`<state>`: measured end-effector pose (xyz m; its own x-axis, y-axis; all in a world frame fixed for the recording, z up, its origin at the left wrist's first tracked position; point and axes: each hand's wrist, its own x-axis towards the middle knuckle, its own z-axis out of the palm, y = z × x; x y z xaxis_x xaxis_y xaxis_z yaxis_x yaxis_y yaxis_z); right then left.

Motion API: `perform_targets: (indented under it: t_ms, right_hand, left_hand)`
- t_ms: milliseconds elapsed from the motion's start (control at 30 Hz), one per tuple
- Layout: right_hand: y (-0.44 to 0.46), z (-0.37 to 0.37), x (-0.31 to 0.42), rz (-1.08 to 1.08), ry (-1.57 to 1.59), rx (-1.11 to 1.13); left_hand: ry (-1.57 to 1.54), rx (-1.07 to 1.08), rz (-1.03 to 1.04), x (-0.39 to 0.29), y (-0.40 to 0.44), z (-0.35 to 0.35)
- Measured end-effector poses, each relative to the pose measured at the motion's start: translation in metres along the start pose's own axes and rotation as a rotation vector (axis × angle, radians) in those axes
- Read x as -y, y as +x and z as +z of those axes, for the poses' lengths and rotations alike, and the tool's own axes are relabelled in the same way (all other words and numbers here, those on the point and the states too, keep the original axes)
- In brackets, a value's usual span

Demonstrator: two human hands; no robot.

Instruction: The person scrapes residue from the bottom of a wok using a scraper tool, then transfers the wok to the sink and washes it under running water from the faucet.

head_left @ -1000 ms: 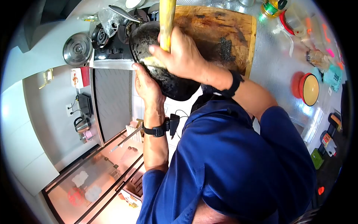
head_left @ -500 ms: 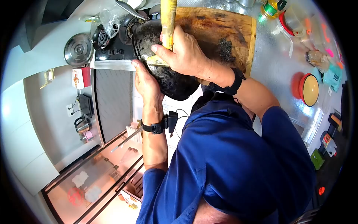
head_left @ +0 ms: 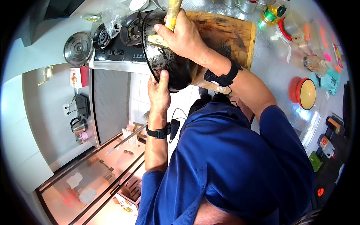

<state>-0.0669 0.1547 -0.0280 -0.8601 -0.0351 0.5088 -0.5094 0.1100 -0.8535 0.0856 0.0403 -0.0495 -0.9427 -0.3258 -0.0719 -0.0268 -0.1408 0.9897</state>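
A blackened, scorched wok (head_left: 165, 62) is held on edge, partly over the wooden cutting board (head_left: 240, 33), its sooty, patchy surface facing left. My left hand (head_left: 159, 90) is closed on its lower rim, thumb on the near face and fingers behind. In my right hand (head_left: 185, 37), fingers wrap round the worn yellow handle (head_left: 173, 13) of a tool. Its pale, flat yellowish end (head_left: 157, 40) lies against the dark surface; its exact kind is hard to make out. Dark crumbs (head_left: 225, 50) lie on the board, partly behind my right forearm.
A gas stove (head_left: 122, 54) with a plastic bag on it is at the upper left, beside a round metal lid (head_left: 78, 49). On the silver counter to the right are a red-rimmed yellow bowl (head_left: 308, 93), an oil bottle (head_left: 270, 15) and a clear container (head_left: 294, 28).
The wok has turned and shifted slightly right and up, showing its rim on the left. My left hand has moved round to its lower edge. The yellow handle has tilted to the right.
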Motion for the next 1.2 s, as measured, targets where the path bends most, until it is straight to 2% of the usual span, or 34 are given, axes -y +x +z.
perform_targets:
  t_ms: [133, 200, 267, 333, 400, 467, 500, 533, 600, 633, 667, 733, 767, 800, 900, 933, 1000, 1033, 1067, 1133, 1200]
  right_hand:
    - [-0.002, -0.003, 0.006, -0.036, -0.026, 0.025]
    - [0.010, -0.006, 0.006, 0.086, -0.073, 0.010]
    - [0.006, -0.008, 0.010, 0.071, -0.075, 0.003]
    - [-0.003, -0.013, 0.025, 0.193, -0.068, 0.004]
    - [-0.010, -0.014, 0.025, 0.156, -0.094, -0.019]
    - [-0.011, -0.017, 0.026, 0.197, -0.071, 0.086]
    - [-0.008, -0.014, 0.028, 0.288, -0.029, 0.021]
    - [-0.007, -0.016, 0.031, 0.347, -0.040, 0.065]
    - [-0.030, -0.007, 0.034, 0.196, -0.022, -0.012]
    - [-0.031, -0.007, 0.034, 0.206, -0.037, 0.002]
    - [-0.037, -0.004, 0.031, 0.097, -0.027, -0.046]
    - [-0.020, -0.005, 0.028, 0.171, -0.047, -0.040]
    - [-0.009, -0.008, 0.030, 0.329, -0.038, -0.016]
    - [-0.009, -0.009, 0.027, 0.327, -0.012, 0.019]
    - [-0.036, -0.003, 0.038, 0.081, -0.038, -0.002]
    - [-0.037, -0.003, 0.037, 0.062, -0.025, -0.007]
    - [-0.017, -0.007, 0.035, 0.251, -0.072, 0.019]
    - [-0.008, -0.007, 0.029, 0.313, -0.044, 0.003]
    - [-0.010, -0.008, 0.032, 0.312, -0.069, 0.012]
    - [-0.028, -0.007, 0.036, 0.100, -0.087, -0.107]
    - [-0.025, -0.012, 0.031, 0.102, -0.030, -0.087]
  left_hand:
    - [0.071, 0.007, 0.006, -0.002, -0.004, -0.003]
    - [0.143, -0.025, 0.080, -0.009, -0.009, 0.004]
    - [0.159, -0.011, 0.088, -0.013, -0.012, 0.004]
    - [0.100, -0.003, 0.015, -0.019, -0.017, -0.001]
    - [0.107, 0.001, 0.024, -0.021, -0.020, -0.002]
    - [0.105, 0.007, 0.000, -0.022, -0.020, -0.002]
    - [0.083, -0.009, -0.038, -0.026, -0.017, 0.003]
    - [0.081, -0.009, -0.039, -0.025, -0.019, 0.004]
    - [0.027, -0.024, -0.001, -0.023, -0.009, 0.006]
    - [0.041, -0.039, 0.015, -0.021, -0.009, 0.005]
    - [0.040, -0.034, 0.016, -0.021, -0.007, 0.003]
    - [0.044, -0.015, -0.009, -0.026, -0.006, 0.000]
    - [0.002, 0.005, 0.010, -0.030, -0.006, 0.003]
    - [0.007, 0.010, 0.006, -0.029, -0.010, 0.001]
    - [0.020, -0.032, 0.022, -0.030, -0.008, 0.002]
    - [0.019, -0.033, 0.019, -0.031, -0.007, 0.000]
    - [0.120, 0.022, -0.023, -0.032, -0.006, -0.006]
    - [0.074, 0.036, -0.003, -0.029, -0.006, -0.004]
    - [0.078, 0.039, -0.003, -0.029, -0.010, -0.005]
    - [0.118, -0.015, 0.036, -0.025, -0.008, -0.003]
    - [0.083, -0.007, 0.065, -0.020, -0.008, -0.003]
